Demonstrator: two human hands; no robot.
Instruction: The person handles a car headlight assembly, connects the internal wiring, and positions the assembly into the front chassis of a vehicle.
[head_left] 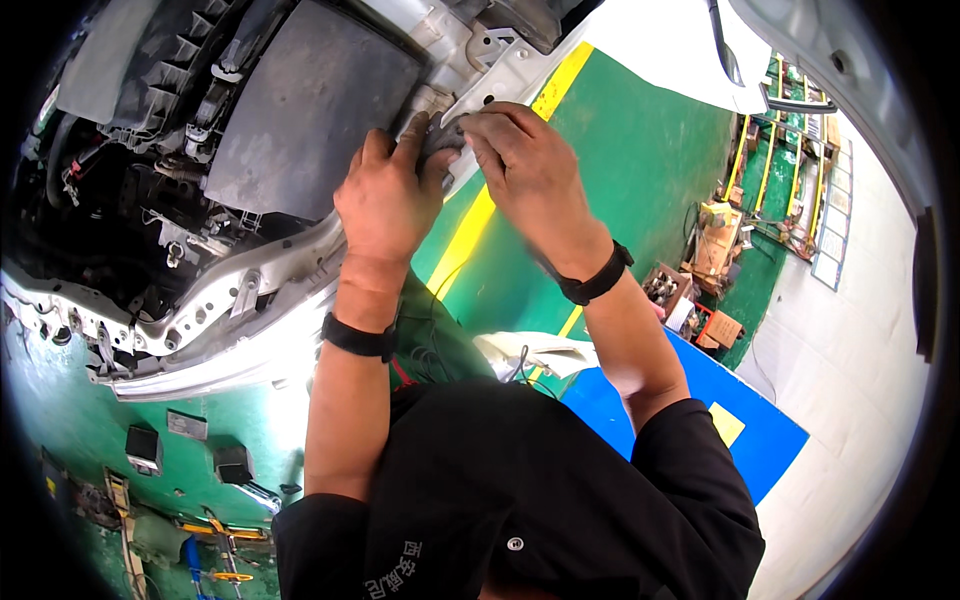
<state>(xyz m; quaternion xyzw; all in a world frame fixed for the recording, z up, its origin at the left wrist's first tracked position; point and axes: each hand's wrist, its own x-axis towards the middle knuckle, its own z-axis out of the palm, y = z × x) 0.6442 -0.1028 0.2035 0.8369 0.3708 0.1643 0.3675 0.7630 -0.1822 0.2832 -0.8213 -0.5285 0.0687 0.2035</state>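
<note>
Over the pale metal fender edge (515, 65) of a car's open engine bay, both hands meet at a small dark grey piece (447, 135). Its exact kind does not show, as fingers cover much of it. My left hand (388, 200) grips it from the left, thumb and fingers closed round it. From the right, my right hand (535, 175) pinches its other end between thumb and bent fingers. Just left of my hands lies a broad dark grey cover (315, 105) in the bay. Black bands sit on both wrists.
The car's front crossmember (180, 330) curves along the lower left. On the green floor (620, 170) stand dark blocks (143, 448) and tools (225, 560). To the right are a blue board (670, 385), boxes of parts (715, 245) and a yellow rack (790, 170).
</note>
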